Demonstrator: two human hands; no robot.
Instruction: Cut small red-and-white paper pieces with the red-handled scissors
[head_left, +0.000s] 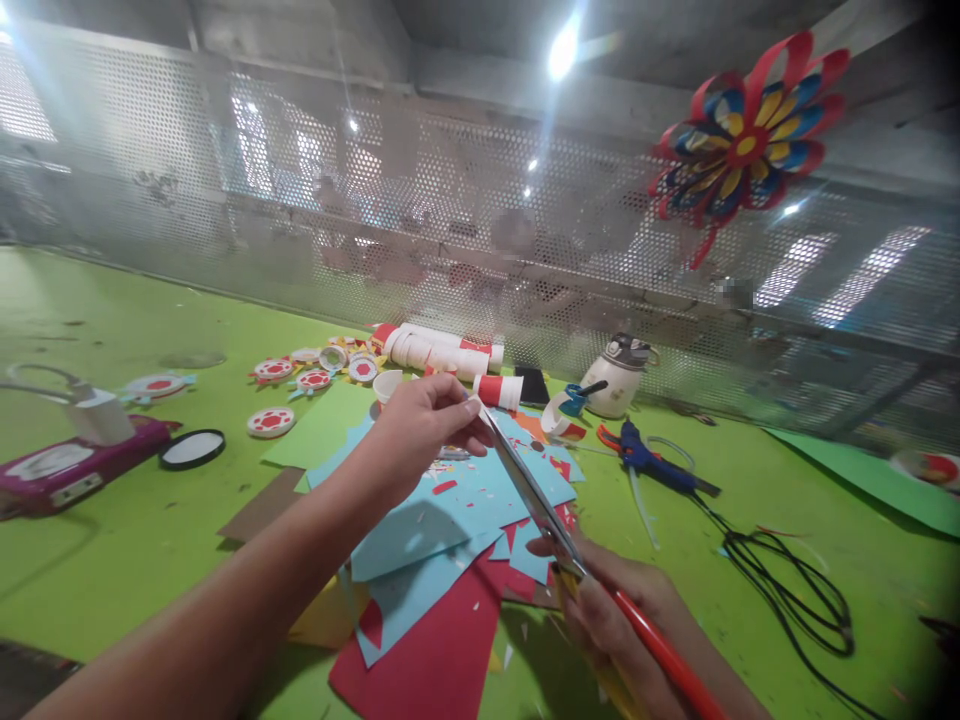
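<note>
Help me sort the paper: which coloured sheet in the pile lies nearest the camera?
The red sheet at the pile's front edge, below the light blue sheets. The green sheet lies farther back, beyond the left hand.

My right hand (622,620) runs off the bottom edge of the frame, so its grip on the red-handled scissors (570,545) is only partly seen. What my left hand (424,425) pinches at the blade tip is too small to tell. At the right edge, a round piece (934,467) is cut off. Behind the mesh screen (450,220), upper middle, everything is blurred.
</note>
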